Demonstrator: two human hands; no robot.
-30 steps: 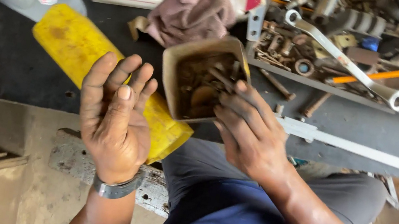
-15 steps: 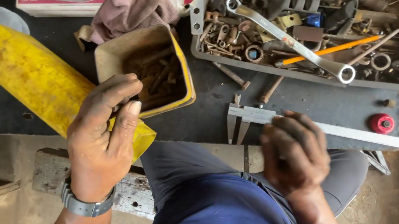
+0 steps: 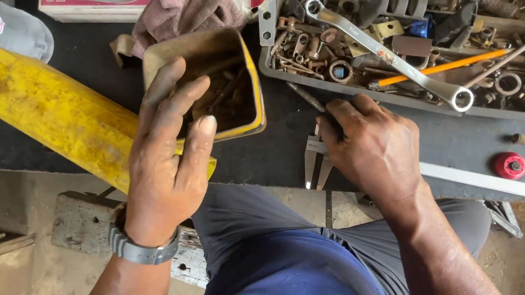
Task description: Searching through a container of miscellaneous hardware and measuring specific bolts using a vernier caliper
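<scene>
A long steel vernier caliper lies flat along the dark desk's near edge, jaws pointing toward the person. An open yellow tin of rusty bolts stands tilted left of it.

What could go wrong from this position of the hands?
1. The yellow tin of rusty small parts sits tilted near the bench's front edge under the left hand; a push might spill it.
2. The right hand covers the caliper, whose pointed jaws stick out past the edge above the lap; they might scratch the leg.
3. The rusty parts may cut bare fingers.
</scene>
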